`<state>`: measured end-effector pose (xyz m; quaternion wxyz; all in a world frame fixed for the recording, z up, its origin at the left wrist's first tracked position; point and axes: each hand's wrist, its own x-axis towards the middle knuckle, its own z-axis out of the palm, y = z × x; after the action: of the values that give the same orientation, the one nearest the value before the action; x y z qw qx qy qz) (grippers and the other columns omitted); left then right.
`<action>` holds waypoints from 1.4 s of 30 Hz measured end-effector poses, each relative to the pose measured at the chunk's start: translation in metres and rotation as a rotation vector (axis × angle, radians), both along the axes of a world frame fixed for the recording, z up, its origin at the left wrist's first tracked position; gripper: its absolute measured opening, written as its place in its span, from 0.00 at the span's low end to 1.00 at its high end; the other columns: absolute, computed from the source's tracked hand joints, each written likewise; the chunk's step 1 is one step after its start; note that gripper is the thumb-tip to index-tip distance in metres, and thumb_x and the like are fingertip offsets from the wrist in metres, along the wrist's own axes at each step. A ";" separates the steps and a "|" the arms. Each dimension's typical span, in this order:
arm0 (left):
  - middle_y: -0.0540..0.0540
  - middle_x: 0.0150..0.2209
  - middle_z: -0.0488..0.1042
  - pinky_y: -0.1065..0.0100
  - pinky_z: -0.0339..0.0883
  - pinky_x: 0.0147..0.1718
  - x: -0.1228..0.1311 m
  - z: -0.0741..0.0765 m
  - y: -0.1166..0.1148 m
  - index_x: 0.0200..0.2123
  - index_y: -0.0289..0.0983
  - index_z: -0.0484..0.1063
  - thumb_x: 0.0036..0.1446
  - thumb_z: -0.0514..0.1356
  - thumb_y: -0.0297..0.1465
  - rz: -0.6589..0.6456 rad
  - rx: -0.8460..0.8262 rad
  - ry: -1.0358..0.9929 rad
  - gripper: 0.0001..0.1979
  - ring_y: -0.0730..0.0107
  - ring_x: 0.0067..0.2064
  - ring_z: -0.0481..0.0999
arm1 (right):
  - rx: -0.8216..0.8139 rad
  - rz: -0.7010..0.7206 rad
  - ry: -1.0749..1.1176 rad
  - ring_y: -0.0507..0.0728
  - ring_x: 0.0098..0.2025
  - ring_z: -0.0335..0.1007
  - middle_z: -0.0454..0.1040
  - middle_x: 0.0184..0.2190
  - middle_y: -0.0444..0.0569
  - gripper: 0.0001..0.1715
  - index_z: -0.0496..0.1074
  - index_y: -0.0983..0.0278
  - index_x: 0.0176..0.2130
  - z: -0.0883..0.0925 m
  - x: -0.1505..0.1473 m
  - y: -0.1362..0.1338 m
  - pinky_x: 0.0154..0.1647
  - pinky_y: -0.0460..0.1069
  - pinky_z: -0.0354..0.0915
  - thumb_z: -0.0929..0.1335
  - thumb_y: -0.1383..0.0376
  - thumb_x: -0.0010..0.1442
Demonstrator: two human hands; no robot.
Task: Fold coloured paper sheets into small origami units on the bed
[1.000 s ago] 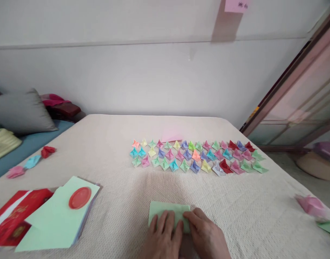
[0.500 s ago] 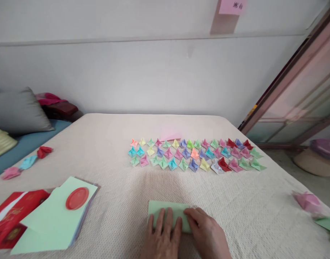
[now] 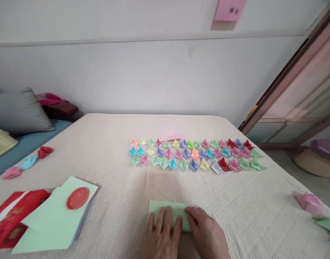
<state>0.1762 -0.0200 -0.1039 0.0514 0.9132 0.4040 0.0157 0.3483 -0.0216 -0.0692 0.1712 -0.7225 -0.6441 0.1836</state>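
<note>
A folded light green paper (image 3: 165, 208) lies on the cream cloth near the bottom centre. My left hand (image 3: 162, 235) rests flat on it with fingers stretched out and slightly apart. My right hand (image 3: 205, 233) sits beside it on the right, its fingers curled down and pressing the paper's right end. Beyond them, several small folded paper shapes in many colours (image 3: 194, 156) stand in rows across the middle of the cloth.
A stack of coloured sheets (image 3: 54, 219) with a red round lid (image 3: 77, 198) on top lies at the left, beside a red packet (image 3: 8, 219). Loose folded pieces sit at the far left (image 3: 27, 162) and right edge (image 3: 308, 201). A grey pillow (image 3: 19, 111) lies at the back left.
The view has shifted slightly; my left fingers have slid a little along the green paper. Both hands stay on it.
</note>
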 end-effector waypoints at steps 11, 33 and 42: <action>0.32 0.63 0.57 0.37 0.61 0.49 0.001 -0.002 -0.001 0.64 0.43 0.52 0.54 0.58 0.40 0.022 -0.008 0.001 0.35 0.38 0.60 0.60 | 0.009 -0.008 -0.027 0.58 0.34 0.77 0.77 0.34 0.48 0.17 0.74 0.58 0.37 -0.002 -0.002 -0.001 0.35 0.50 0.68 0.58 0.67 0.62; 0.35 0.63 0.58 0.41 0.61 0.48 -0.002 -0.019 -0.007 0.65 0.42 0.46 0.57 0.53 0.28 0.004 0.201 0.021 0.34 0.42 0.60 0.60 | 0.041 0.047 -0.274 0.54 0.25 0.76 0.74 0.31 0.44 0.14 0.73 0.55 0.36 -0.004 -0.005 -0.006 0.19 0.45 0.57 0.59 0.68 0.62; 0.37 0.60 0.63 0.42 0.60 0.47 0.000 -0.013 -0.010 0.65 0.42 0.49 0.59 0.48 0.27 0.001 0.302 0.054 0.30 0.43 0.59 0.61 | 0.284 0.165 -0.453 0.59 0.31 0.70 0.72 0.31 0.50 0.14 0.70 0.60 0.33 -0.008 -0.010 -0.012 0.27 0.49 0.61 0.62 0.76 0.53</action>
<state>0.1764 -0.0299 -0.1173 -0.0975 0.9104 0.3988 0.0520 0.3383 -0.0337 -0.0771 0.1069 -0.6591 -0.7419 -0.0611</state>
